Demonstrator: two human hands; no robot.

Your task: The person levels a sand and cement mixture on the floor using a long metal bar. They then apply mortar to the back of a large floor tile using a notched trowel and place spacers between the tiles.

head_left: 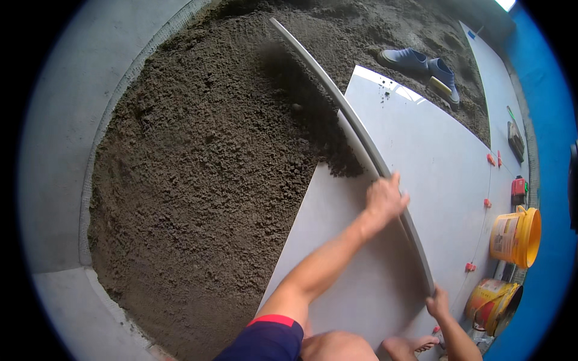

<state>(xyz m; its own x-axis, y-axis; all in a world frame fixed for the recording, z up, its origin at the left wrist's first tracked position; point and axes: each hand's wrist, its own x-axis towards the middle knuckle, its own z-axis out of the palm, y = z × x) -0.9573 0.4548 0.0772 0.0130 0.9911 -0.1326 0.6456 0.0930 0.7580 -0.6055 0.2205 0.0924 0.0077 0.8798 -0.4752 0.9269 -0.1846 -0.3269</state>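
Note:
A long pale straightedge bar [360, 127] runs from the mortar at the far side down across the tiles; its curve comes from the fisheye lens. My left hand [385, 200] is closed around its middle stretch. Closer to me, my right hand [439, 302] grips the near end, partly hidden by the bar. Dark, crumbly mortar [192, 156] spreads over the floor to the left. A heap of loose mortar [345, 161] lies along the bar's left side, spilling onto the edge of a large light grey tile [433, 129].
Grey-blue shoes [406, 59] stand on the mortar at the far right. Red tile clips [487, 203] line a tile joint. Along the blue wall sit a red device [519, 189], a yellow bucket [509, 237], a stained bucket [486, 301] and a dark flat tool [515, 142].

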